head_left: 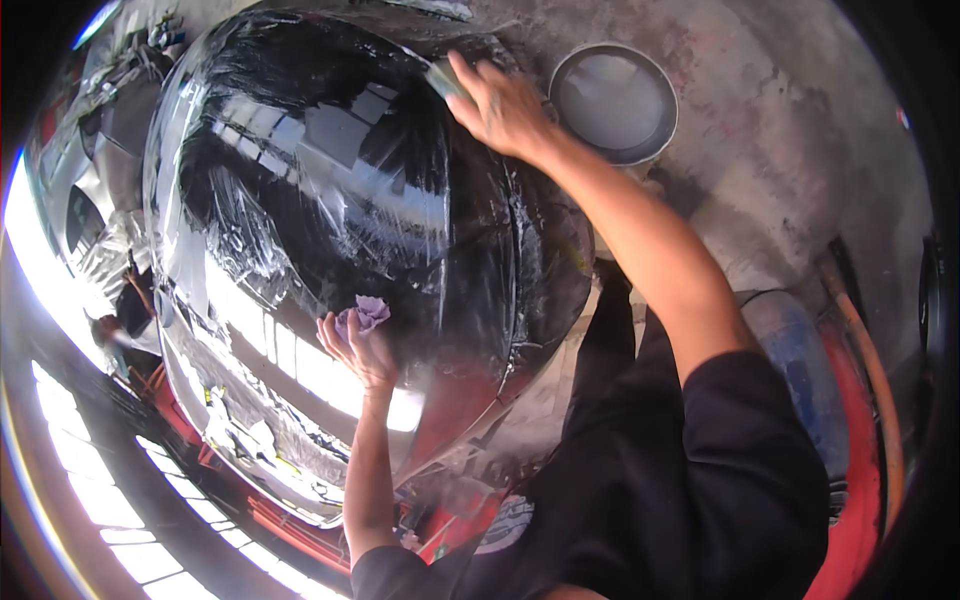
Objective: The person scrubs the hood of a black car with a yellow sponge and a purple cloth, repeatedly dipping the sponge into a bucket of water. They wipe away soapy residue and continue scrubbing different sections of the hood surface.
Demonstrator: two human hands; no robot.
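Observation:
A large glossy black car body panel (470, 330) fills the left and middle, streaked with whitish residue and wet-looking smears. My left hand (362, 352) rests at its nearer part, fingers curled round a crumpled purple cloth (370, 312). Farther off, at the panel's upper right edge, my right hand (505, 112) grips a small flat grey-green pad (446, 80) against the surface. Motion blurs that hand slightly, and its fingers partly cover the pad.
Just right of my right hand, a round basin (672, 120) of greyish liquid stands on the stained concrete floor (780, 150). A blue container (805, 370), a red object (855, 450) and an orange-brown curved bar (880, 380) are at the right. Red bars (290, 530) lie low on the left.

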